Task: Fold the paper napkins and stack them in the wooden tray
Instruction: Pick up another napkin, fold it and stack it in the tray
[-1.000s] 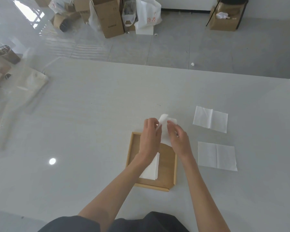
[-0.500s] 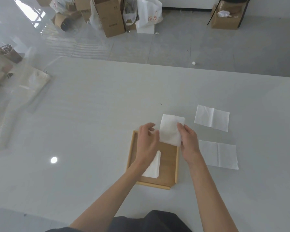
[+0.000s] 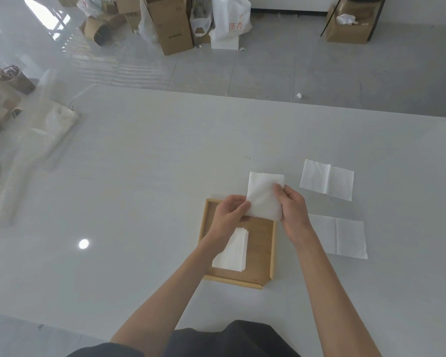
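While a stack [image 3: 233, 249] of folded white napkins lies in the tray [image 3: 273, 249], the left hand [image 3: 229, 215] and right hand [image 3: 292, 210] pinch 1 folded napkin [image 3: 264, 194] above its far end; 2 creased sheets [image 3: 327, 182] lie flat to the right.

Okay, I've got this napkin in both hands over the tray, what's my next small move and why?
Probably lower the folded napkin onto the stack in the wooden tray. The left hand and right hand pinch its opposite edges, it already looks folded, and it hangs above the tray's far end. Two unfolded napkins wait on the table to the right.
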